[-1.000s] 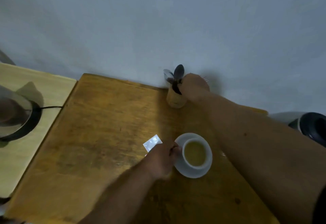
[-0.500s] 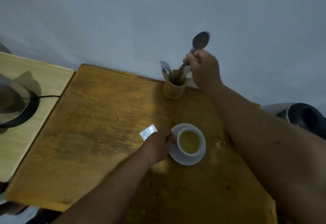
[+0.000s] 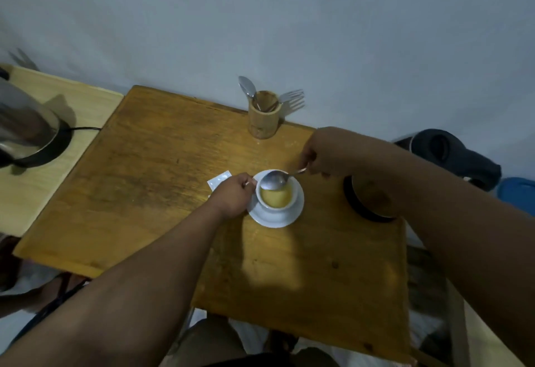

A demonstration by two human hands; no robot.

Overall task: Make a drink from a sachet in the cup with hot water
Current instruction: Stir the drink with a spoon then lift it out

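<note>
A white cup [image 3: 292, 203] holding yellow liquid stands on a white saucer [image 3: 278, 219] in the middle of the wooden table [image 3: 162, 181]. My left hand [image 3: 231, 196] grips the cup at its left side. My right hand [image 3: 327, 152] pinches the handle of a metal spoon [image 3: 273, 181], whose bowl hovers over the cup's far rim. A torn white sachet [image 3: 218, 180] lies flat on the table, partly hidden behind my left hand.
A bamboo holder [image 3: 263, 120] with a spoon and forks stands at the table's far edge. A steel kettle [image 3: 26, 129] sits on its base on the pale side table at left. A round dark-rimmed object [image 3: 367, 207] lies under my right forearm. Dark appliance [image 3: 445, 152] at right.
My right hand has lifted a spoon out of the bamboo holder and carried it down to the cup. My left hand has stayed at the cup's side.
</note>
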